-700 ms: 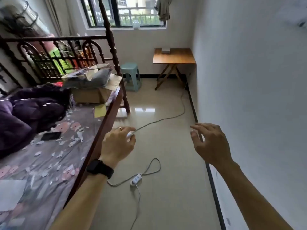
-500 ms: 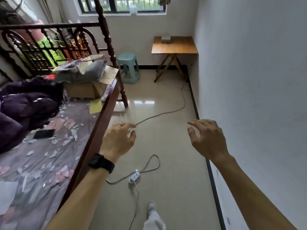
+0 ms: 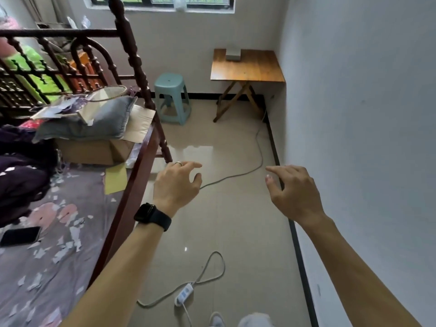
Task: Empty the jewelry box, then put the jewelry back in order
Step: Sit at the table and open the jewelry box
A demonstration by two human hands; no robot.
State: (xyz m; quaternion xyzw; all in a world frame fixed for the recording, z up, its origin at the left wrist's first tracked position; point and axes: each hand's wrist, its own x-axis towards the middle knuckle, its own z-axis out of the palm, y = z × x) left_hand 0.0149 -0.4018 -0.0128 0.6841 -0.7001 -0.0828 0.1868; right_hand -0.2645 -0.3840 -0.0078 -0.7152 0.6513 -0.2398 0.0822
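Floor tiles (image 3: pixel 226 223) in centre frame read glossy to me, throwing back window light. Folding table (image 3: pixel 247 66), upper middle: varnished wood, slight sheen. Stool (image 3: pixel 171 97) beside it: smooth pale-green plastic. Bed rail (image 3: pixel 132 192) at left: dark polished wood. Sheet (image 3: pixel 47 267), lower left: matt printed cloth. Cardboard box (image 3: pixel 94 151) looks matt; pillow (image 3: pixel 94 123) on it, grey fabric.

The small grey box (image 3: pixel 233 54) on the far worktop (image 3: pixel 247 67) was too distant to identify, the window (image 3: pixel 165 1) was cut by the top edge, the person's shoe (image 3: pixel 217 320) by the bottom edge, and the left hand (image 3: pixel 175 185) hid its own fingertips.
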